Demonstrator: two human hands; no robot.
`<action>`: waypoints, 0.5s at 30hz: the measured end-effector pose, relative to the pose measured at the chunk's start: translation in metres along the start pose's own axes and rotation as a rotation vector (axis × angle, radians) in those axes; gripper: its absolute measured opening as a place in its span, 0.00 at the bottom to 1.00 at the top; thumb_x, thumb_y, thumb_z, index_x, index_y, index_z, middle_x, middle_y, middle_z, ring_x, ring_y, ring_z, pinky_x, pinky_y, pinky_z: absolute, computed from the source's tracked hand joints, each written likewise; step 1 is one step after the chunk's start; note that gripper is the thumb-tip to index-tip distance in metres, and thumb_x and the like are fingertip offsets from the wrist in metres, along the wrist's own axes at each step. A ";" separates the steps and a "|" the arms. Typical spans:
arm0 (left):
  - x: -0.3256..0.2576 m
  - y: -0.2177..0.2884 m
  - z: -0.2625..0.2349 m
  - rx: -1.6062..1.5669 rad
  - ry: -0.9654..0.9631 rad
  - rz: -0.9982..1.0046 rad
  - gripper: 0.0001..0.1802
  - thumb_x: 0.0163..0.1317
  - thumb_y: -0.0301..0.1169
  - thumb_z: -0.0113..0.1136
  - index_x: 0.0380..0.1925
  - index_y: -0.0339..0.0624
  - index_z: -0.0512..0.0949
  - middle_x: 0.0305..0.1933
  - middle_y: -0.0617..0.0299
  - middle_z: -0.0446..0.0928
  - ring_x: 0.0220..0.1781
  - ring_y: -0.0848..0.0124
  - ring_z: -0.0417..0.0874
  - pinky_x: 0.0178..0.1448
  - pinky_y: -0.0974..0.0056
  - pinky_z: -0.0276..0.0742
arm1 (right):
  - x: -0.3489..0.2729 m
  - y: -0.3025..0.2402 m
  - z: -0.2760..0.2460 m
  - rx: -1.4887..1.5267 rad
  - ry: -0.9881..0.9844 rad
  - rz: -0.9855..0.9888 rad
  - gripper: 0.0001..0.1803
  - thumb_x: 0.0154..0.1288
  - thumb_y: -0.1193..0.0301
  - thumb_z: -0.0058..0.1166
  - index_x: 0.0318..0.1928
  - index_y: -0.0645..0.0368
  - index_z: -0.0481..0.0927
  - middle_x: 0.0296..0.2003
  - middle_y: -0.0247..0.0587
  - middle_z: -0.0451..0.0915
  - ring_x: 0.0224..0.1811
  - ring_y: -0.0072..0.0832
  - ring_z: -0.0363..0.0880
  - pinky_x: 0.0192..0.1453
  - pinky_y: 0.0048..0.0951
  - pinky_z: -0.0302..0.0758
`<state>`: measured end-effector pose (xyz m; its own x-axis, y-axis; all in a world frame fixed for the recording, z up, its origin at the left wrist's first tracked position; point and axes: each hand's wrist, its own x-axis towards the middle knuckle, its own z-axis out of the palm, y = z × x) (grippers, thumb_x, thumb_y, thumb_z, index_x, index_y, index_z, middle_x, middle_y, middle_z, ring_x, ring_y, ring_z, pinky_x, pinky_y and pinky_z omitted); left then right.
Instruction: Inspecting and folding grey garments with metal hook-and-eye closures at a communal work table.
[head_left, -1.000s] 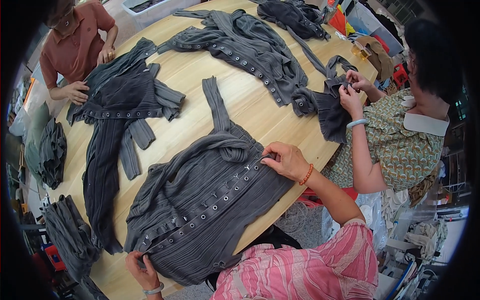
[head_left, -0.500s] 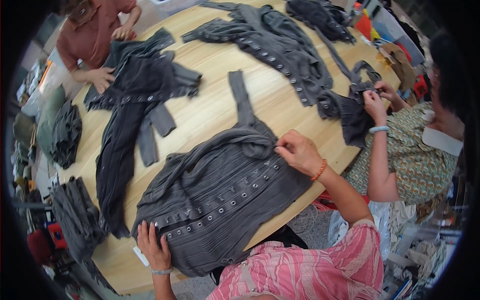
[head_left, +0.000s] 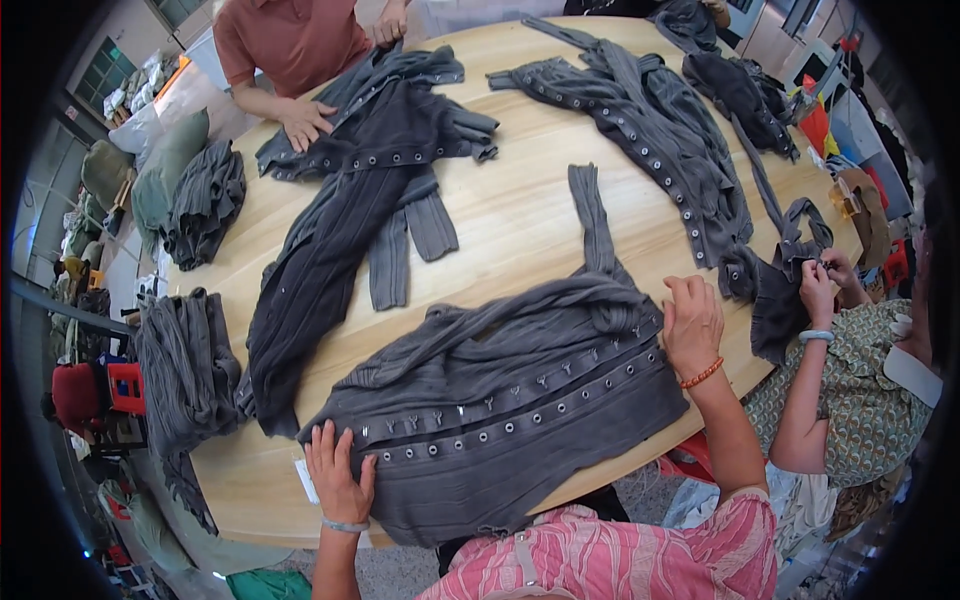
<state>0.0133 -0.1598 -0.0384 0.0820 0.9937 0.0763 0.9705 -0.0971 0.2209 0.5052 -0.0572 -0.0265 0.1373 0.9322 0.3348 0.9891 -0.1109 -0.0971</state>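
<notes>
Now my left hand (head_left: 338, 478) lies flat, fingers spread, on the near-left end of the grey garment (head_left: 500, 420); my right hand (head_left: 692, 322) presses its right end, fingers together. Bare table (head_left: 520, 215) lies beyond; another dark garment (head_left: 330, 250) is far-left.

Your left hand (head_left: 338, 482) has slid up from the garment's lower corner and now lies flat, fingers (head_left: 325, 445) spread, on the end of the snap bands of the grey garment (head_left: 500, 420). Your right hand (head_left: 692, 325) has shifted outward along the bands to their far end, and the bands now lie straighter on the bench (head_left: 520, 215).
</notes>
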 end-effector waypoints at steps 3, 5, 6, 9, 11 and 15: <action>0.009 0.003 -0.007 -0.084 0.079 0.035 0.20 0.55 0.31 0.68 0.48 0.38 0.79 0.61 0.44 0.73 0.67 0.44 0.68 0.71 0.46 0.60 | 0.020 -0.017 -0.006 0.370 -0.017 -0.133 0.18 0.57 0.73 0.64 0.50 0.57 0.78 0.44 0.44 0.76 0.45 0.44 0.78 0.48 0.38 0.76; 0.023 0.010 -0.017 -0.158 0.125 0.069 0.20 0.55 0.30 0.68 0.48 0.38 0.79 0.58 0.46 0.74 0.62 0.46 0.72 0.66 0.48 0.65 | 0.029 -0.037 -0.008 0.476 -0.193 -0.107 0.21 0.58 0.65 0.66 0.50 0.56 0.79 0.45 0.44 0.76 0.44 0.43 0.80 0.47 0.38 0.78; 0.035 0.015 -0.018 -0.163 0.153 0.119 0.20 0.54 0.30 0.68 0.48 0.39 0.79 0.56 0.46 0.75 0.58 0.47 0.74 0.62 0.49 0.67 | 0.031 -0.040 -0.006 0.448 -0.282 -0.121 0.20 0.59 0.61 0.66 0.50 0.54 0.80 0.45 0.44 0.76 0.44 0.43 0.80 0.48 0.38 0.78; 0.071 0.032 -0.017 -0.208 0.177 0.248 0.23 0.52 0.31 0.70 0.49 0.39 0.78 0.54 0.48 0.76 0.56 0.49 0.75 0.60 0.51 0.68 | 0.036 -0.045 -0.003 0.541 -0.388 -0.179 0.20 0.59 0.55 0.66 0.46 0.53 0.83 0.46 0.43 0.76 0.47 0.43 0.81 0.52 0.38 0.78; 0.094 0.039 -0.004 -0.197 0.175 0.303 0.26 0.51 0.33 0.71 0.51 0.40 0.77 0.53 0.48 0.75 0.54 0.50 0.76 0.59 0.50 0.69 | 0.036 -0.047 -0.012 0.651 -0.555 -0.136 0.26 0.56 0.51 0.68 0.48 0.54 0.83 0.48 0.41 0.77 0.48 0.41 0.81 0.53 0.38 0.78; 0.130 0.052 0.020 -0.246 0.125 0.369 0.24 0.53 0.32 0.70 0.51 0.42 0.78 0.53 0.52 0.75 0.54 0.53 0.75 0.57 0.52 0.68 | 0.031 -0.031 -0.003 0.399 -0.604 -0.310 0.20 0.58 0.57 0.67 0.44 0.58 0.81 0.43 0.43 0.77 0.45 0.43 0.82 0.49 0.42 0.77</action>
<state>0.0786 -0.0343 -0.0367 0.3695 0.8770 0.3070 0.7974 -0.4689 0.3799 0.4787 -0.0262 -0.0102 -0.3075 0.9389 -0.1549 0.8679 0.2100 -0.4501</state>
